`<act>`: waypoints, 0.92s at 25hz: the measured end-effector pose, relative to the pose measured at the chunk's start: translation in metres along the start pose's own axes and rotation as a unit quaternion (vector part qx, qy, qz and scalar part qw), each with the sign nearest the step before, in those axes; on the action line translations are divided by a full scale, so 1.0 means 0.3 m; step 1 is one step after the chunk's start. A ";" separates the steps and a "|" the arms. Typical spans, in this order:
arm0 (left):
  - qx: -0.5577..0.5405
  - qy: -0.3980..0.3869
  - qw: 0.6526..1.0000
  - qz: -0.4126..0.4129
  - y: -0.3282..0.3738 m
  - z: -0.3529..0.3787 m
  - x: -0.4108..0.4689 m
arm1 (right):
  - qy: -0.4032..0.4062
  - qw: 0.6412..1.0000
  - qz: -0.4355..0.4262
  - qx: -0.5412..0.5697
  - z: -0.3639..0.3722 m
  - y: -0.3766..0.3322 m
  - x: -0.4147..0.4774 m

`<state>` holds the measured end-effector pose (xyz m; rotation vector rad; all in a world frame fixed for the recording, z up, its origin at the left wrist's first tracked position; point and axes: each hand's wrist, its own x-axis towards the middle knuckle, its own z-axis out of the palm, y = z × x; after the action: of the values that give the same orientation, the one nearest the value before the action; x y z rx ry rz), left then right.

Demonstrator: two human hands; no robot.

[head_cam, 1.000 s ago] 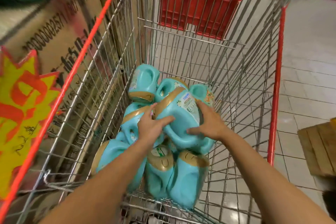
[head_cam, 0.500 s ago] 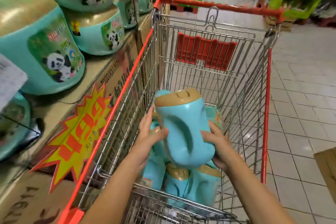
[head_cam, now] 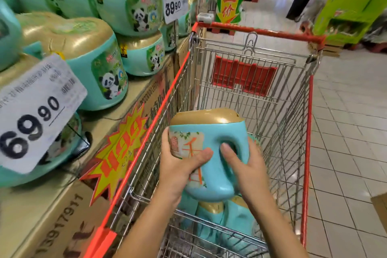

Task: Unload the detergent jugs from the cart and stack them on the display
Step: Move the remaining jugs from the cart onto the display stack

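- Left hand [head_cam: 180, 165] is clamped on the jug [head_cam: 228, 132], palm on the label side, thumb laid across the front.
- Right hand [head_cam: 247, 165] grips the other side, thumb at the handle hole, fingers wrapped round the far face (fingertips out of sight).
- The jug is teal with a gold cap. It is upright with the cap on top, held between both hands above the cart [head_cam: 307, 153] and within its wire walls.
- Below it, other jugs [head_cam: 211, 213] lie packed at the near end of the basket.
- The red flap [head_cam: 243, 77] hangs on the far wall of the cart.
- The display [head_cam: 62, 216] is left of the cart, just beside its red rail: cardboard boxes topped with stacked panda jugs [head_cam: 100, 63].
- A 69.90 tag [head_cam: 35, 115] hangs up front, a 39.90 tag [head_cam: 174, 4] sits further back, and a starburst sign [head_cam: 119, 148] is on the box edge.
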<state>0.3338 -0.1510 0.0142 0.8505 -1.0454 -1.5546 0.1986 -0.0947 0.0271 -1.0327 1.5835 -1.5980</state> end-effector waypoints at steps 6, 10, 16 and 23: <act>0.077 0.070 0.993 0.049 0.113 -0.095 -0.127 | 0.068 0.995 -0.063 0.029 0.035 -0.056 -0.095; 0.059 0.105 0.990 0.078 0.168 -0.183 -0.249 | -0.073 0.991 -0.058 0.091 0.050 -0.107 -0.128; -0.009 0.160 0.982 0.101 0.305 -0.214 -0.534 | -0.280 0.929 0.025 0.242 0.097 -0.235 -0.194; 0.037 0.320 0.918 0.230 0.597 -0.203 -0.907 | -0.465 0.829 -0.004 0.310 0.320 -0.526 -0.409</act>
<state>0.5124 0.0866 0.1605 0.9862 -0.7425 -0.7572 0.3534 -0.0247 0.1695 -1.1538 0.3568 -1.1510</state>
